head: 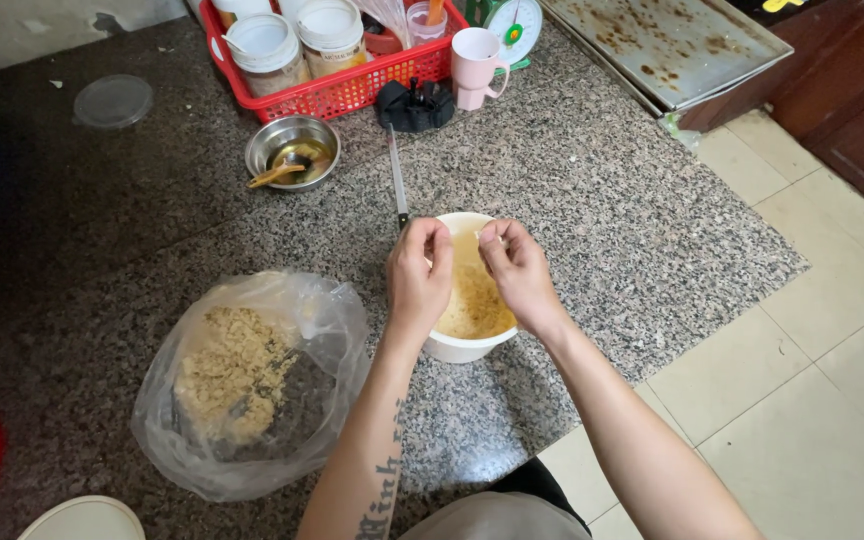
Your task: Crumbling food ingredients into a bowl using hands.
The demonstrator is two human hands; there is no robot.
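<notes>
I see the white bowl [464, 345] sitting near the counter's [592, 200] front edge, holding yellow crumbs. My left hand [418, 280] and right hand [518, 272] hover over its rim, fingertips pinched together, perhaps on a small bit; I cannot tell. Left of the bowl lies a plastic bag [252, 385] of crumbs; behind it, a knife [397, 175]. Bare counter opens to the bowl's right.
</notes>
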